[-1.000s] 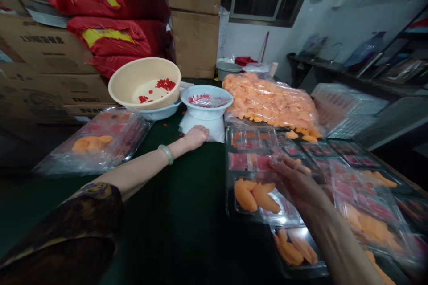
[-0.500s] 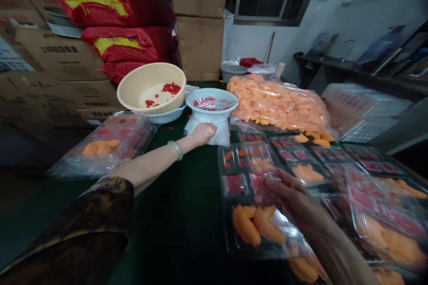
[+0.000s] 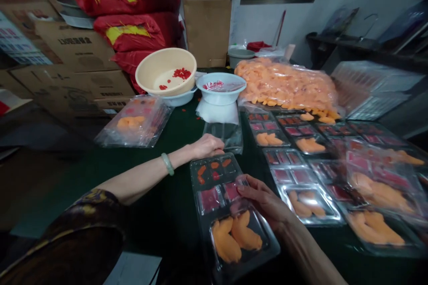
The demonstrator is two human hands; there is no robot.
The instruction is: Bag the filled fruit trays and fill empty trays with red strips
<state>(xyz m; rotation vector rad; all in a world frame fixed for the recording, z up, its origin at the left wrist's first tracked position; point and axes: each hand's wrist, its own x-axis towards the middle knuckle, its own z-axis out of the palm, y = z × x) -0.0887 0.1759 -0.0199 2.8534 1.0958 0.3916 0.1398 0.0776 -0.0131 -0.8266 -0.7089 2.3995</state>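
My left hand, closed with a pale bangle at the wrist, pinches the near edge of a clear plastic bag. That bag reaches out from a whitish stack of bags beneath a light blue bowl. My right hand grips the right side of a clear compartment tray, tilted close to me. In the tray lie orange curved pieces, two red packets and small reddish bits. The tray's top edge is just below my left hand.
More filled trays cover the right of the dark green table, some in clear wrapping. Behind them lies a big bag of orange pieces. A cream basin with red bits and bagged trays are at left. Cartons stand behind.
My left hand has come back toward me, drawing the clear bag out from the stack. My right hand has brought the tray left and nearer my left hand. The view has shifted.
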